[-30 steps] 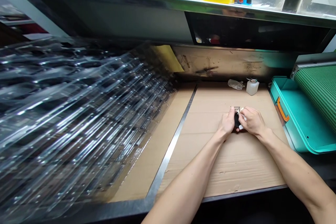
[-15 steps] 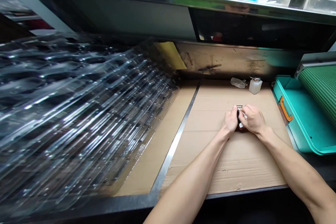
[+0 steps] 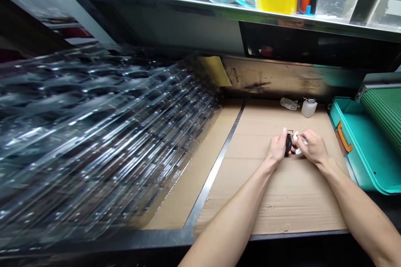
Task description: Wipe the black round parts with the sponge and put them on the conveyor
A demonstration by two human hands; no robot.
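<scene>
My left hand (image 3: 277, 148) pinches a small black part (image 3: 288, 143) upright between thumb and fingers, low over the cardboard sheet (image 3: 291, 200). My right hand (image 3: 313, 147) holds a small white piece (image 3: 298, 144) in its fingertips, right up against the black part. Just behind them sits a small metal-framed part (image 3: 290, 133), partly hidden by my fingers. The objects are too small to identify exactly, and the fingers cover much of them.
A wide stack of transparent plastic trays (image 3: 94, 133) fills the left side. A metal strip (image 3: 213, 171) runs along the cardboard. Behind my hands stand a white bottle (image 3: 309, 108) and a crumpled plastic bag (image 3: 288, 103). A teal case (image 3: 354, 142) lies to the right, beneath a shelf edge (image 3: 200, 3).
The view has shifted slightly, so the bench appears further right. My hands have parted a little, and more of the black part and the white piece shows between them.
</scene>
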